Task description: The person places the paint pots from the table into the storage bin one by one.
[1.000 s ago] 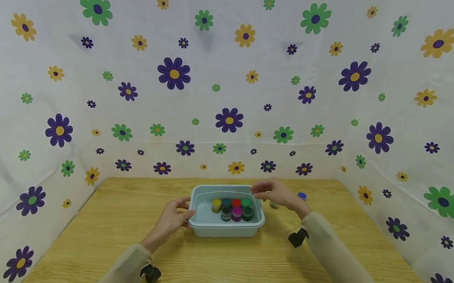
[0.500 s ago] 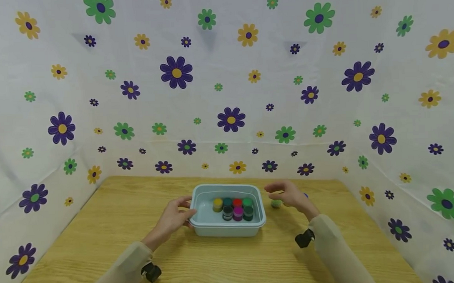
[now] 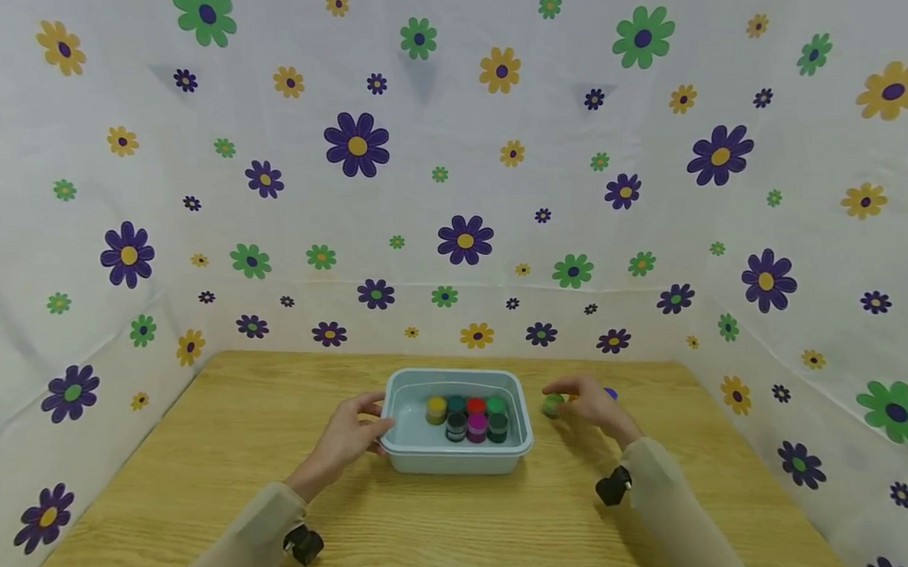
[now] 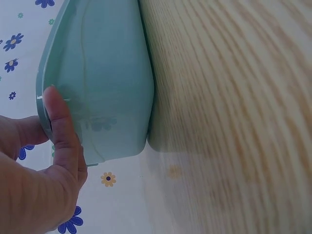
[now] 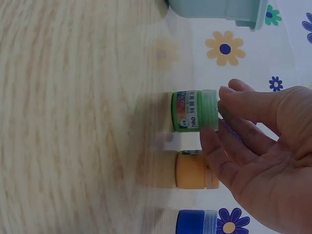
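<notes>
A pale blue-green plastic tub (image 3: 453, 464) stands on the table with several small paint jars (image 3: 476, 428) grouped inside. My left hand (image 3: 345, 437) holds the tub's left end, its thumb and fingers on either side of the rim (image 4: 41, 92). To the right of the tub, a green paint jar (image 5: 194, 111) stands upright on the table. My right hand (image 5: 268, 141) is at this jar from above, fingers spread about the lid; one fingertip overlaps the lid's edge, while the thumb tip is just above it.
Beside the green jar are an orange paint jar (image 5: 191, 169) and a blue paint jar (image 5: 191, 222), both partly hidden by the right hand in the head view. Flower-patterned white cloth (image 3: 466, 191) encloses the wooden table (image 3: 447, 526) at the back and sides.
My right hand has moved from over the tub's right rim, rightwards and down to the green jar. The left hand stays at the tub's left end.
</notes>
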`<state>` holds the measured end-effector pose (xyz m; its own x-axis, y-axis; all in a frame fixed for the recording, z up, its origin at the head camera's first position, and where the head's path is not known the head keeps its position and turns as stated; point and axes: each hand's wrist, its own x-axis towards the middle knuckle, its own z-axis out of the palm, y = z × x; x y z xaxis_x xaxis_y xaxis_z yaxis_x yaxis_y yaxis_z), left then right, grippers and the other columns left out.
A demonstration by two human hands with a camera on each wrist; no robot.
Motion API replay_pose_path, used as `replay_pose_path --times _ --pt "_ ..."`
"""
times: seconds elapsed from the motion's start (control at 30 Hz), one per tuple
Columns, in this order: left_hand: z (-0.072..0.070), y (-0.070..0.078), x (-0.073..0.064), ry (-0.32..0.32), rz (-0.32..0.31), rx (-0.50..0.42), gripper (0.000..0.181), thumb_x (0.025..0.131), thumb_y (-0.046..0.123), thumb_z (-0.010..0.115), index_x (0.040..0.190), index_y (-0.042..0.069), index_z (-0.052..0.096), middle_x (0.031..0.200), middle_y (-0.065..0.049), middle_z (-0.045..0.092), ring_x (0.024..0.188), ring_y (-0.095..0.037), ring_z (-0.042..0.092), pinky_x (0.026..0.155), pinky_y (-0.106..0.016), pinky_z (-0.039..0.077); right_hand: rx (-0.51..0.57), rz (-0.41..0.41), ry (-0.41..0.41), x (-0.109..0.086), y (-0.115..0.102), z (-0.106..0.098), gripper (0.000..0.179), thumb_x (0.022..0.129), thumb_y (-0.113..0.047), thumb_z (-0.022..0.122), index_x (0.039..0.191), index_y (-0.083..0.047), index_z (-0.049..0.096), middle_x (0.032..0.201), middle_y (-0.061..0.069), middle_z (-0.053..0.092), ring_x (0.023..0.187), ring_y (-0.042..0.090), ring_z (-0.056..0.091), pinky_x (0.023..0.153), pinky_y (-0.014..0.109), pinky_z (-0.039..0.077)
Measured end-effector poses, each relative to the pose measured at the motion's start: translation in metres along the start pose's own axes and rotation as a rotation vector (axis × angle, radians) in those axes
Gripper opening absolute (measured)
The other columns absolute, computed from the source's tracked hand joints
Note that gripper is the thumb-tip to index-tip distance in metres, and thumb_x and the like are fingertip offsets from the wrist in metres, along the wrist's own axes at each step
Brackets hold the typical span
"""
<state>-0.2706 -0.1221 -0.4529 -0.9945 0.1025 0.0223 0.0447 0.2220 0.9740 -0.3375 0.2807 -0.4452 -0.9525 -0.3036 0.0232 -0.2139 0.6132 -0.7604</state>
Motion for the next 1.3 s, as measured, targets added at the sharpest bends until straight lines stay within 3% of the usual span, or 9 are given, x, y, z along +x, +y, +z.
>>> replay_pose_path --times 0.17,0.4,0.73,0.97,1.13,1.3 --pt "0.0 0.001 -0.001 -0.003 -0.007 0.014 0.05 0.093 0.0 0.062 0.141 0.0 0.049 0.116 -0.022 0.053 0.077 -0.024 0.064 0.061 -0.038 0.06 -0.011 0.032 -0.001 0.0 0.002 0.004 0.039 0.088 0.0 0.066 0.126 0.002 0.062 0.132 0.021 0.06 0.125 0.041 0.053 0.104 0.056 0.044" --pt "0.0 0.001 -0.001 0.001 0.01 0.009 0.05 0.092 -0.001 0.062 0.14 0.0 0.049 0.113 -0.021 0.053 0.075 -0.023 0.064 0.062 -0.041 0.06 -0.015 0.054 -0.013 0.003 0.001 0.009 0.039 0.087 -0.003 0.069 0.126 -0.003 0.064 0.128 0.016 0.063 0.12 0.034 0.057 0.102 0.052 0.048" --pt "-0.001 -0.001 0.0 0.006 0.01 0.002 0.05 0.092 -0.002 0.063 0.14 0.0 0.049 0.112 -0.02 0.054 0.072 -0.02 0.062 0.059 -0.038 0.06 -0.037 0.01 -0.052 0.004 0.004 0.015 0.039 0.088 -0.001 0.068 0.126 -0.002 0.063 0.127 0.019 0.063 0.117 0.035 0.059 0.101 0.051 0.049" --pt "0.005 -0.005 0.0 -0.004 -0.003 0.002 0.05 0.092 -0.001 0.064 0.139 0.0 0.05 0.112 -0.02 0.055 0.071 -0.019 0.063 0.058 -0.037 0.059 0.048 0.083 0.028 -0.005 0.008 0.019 0.044 0.088 -0.011 0.071 0.131 -0.004 0.06 0.128 0.017 0.062 0.115 0.033 0.06 0.096 0.046 0.053" --pt "0.005 -0.003 -0.002 0.003 0.012 -0.005 0.049 0.092 -0.002 0.062 0.14 0.0 0.05 0.111 -0.02 0.054 0.073 -0.022 0.064 0.059 -0.039 0.06 0.13 0.076 0.125 -0.002 0.0 0.017 0.052 0.091 -0.022 0.07 0.137 -0.003 0.054 0.127 0.017 0.063 0.115 0.03 0.061 0.094 0.043 0.055" --pt "0.002 -0.002 0.001 0.003 0.01 -0.01 0.05 0.092 -0.003 0.062 0.14 0.0 0.05 0.112 -0.021 0.053 0.076 -0.026 0.065 0.059 -0.036 0.06 0.236 0.127 0.133 0.001 -0.012 0.011 0.062 0.089 -0.034 0.073 0.142 -0.011 0.051 0.135 0.016 0.058 0.119 0.031 0.06 0.102 0.059 0.045"
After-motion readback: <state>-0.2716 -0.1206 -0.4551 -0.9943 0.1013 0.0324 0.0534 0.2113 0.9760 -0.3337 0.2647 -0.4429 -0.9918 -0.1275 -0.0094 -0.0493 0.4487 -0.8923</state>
